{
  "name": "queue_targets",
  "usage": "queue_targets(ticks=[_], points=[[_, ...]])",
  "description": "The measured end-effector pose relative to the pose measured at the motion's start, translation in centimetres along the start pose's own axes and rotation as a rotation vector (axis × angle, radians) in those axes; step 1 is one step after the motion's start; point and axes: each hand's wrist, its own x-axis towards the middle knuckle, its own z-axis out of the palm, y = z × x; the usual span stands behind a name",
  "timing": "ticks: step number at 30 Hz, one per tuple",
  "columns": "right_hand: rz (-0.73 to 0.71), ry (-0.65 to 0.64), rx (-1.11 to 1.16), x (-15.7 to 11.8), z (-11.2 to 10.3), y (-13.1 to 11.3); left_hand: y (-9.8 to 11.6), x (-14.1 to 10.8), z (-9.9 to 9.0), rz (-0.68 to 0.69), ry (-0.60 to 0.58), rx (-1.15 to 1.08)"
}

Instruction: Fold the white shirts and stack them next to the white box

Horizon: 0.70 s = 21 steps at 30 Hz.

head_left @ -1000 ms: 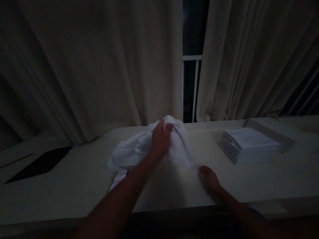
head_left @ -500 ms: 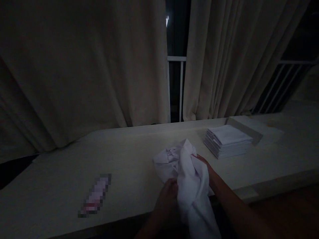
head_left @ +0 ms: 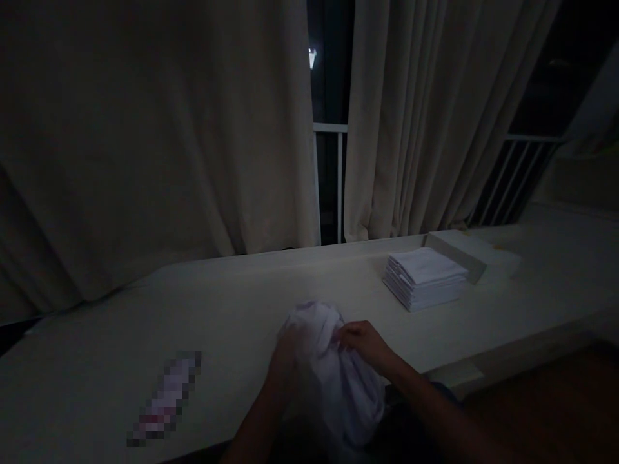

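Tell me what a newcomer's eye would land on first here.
Probably the crumpled white cloth at the front edge of the pale table, pinched by the right hand, the left hand blurred beside it. Next, the neat stack of folded white cloths farther back on the right; then the small bright light in the dark gap between the tall beige fabric curtains.

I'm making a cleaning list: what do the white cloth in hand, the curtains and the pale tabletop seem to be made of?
White cloth: matte woven fabric, perhaps cotton; it bunches in soft creases.
Curtains: heavier-looking matte fabric, hanging in long folds; fiber unclear.
Pale tabletop: flat and low-sheen, possibly laminate or painted wood; the dim picture leaves that open.
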Motion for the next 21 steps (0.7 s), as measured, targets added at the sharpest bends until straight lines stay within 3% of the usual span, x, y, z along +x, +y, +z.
queue_targets(ticks=[2, 6, 9, 13, 16, 18, 21], points=[[0.102, 0.169, 0.146, 0.0, -0.1, 0.6, 0.6, -0.4, -0.3, -0.053, 0.030, -0.090], [0.152, 0.074, 0.417, -0.2, 0.5, 1.3, 1.9, -1.3, -0.4, -0.142, 0.030, -0.212], [0.087, 0.164, 0.400, -0.3, 0.4, 0.6, 2.8, -1.6, -0.9, -0.162, 0.059, -0.284], [-0.037, 0.274, 0.428, -0.4, -1.4, -2.2, 4.1, -1.4, -1.8, -0.125, 0.097, -0.369], [-0.164, 0.319, 0.361, -1.1, -1.4, -4.6, 4.9, -1.6, -1.8, -0.230, -0.044, -0.379], [-0.290, 0.251, 0.216, -2.3, 0.0, -5.7, 5.3, -2.0, -1.5, -0.366, -0.208, -0.424], [-0.472, -0.085, -0.102, -4.7, 3.5, -5.7, 5.9, -2.5, -1.0, -0.494, -0.369, -0.536]])
